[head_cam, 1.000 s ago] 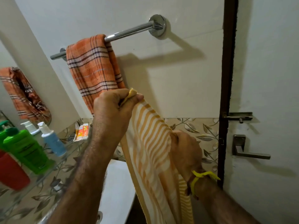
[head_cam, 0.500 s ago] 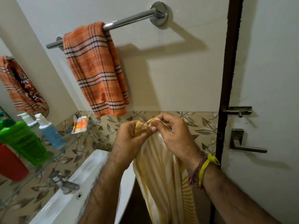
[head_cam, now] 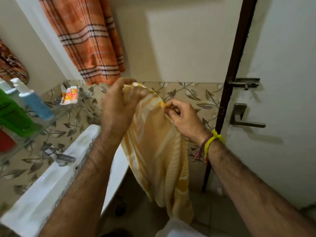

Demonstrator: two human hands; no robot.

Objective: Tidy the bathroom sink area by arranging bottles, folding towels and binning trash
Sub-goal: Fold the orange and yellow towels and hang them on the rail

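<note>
Towel (head_cam: 153, 147) | top edge pinched by both grips, left hand (head_cam: 116, 106), right hand (head_cam: 183, 117) | long axis hangs toward 6 o'clock

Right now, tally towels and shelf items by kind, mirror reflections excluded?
Towels: 2, orange plaid towel hanging, yellow striped towel held by left hand and right hand
Bottles: 3, blue bottle, green bottle, red bottle
Cartons: 1, small orange carton
Total: 6
</note>
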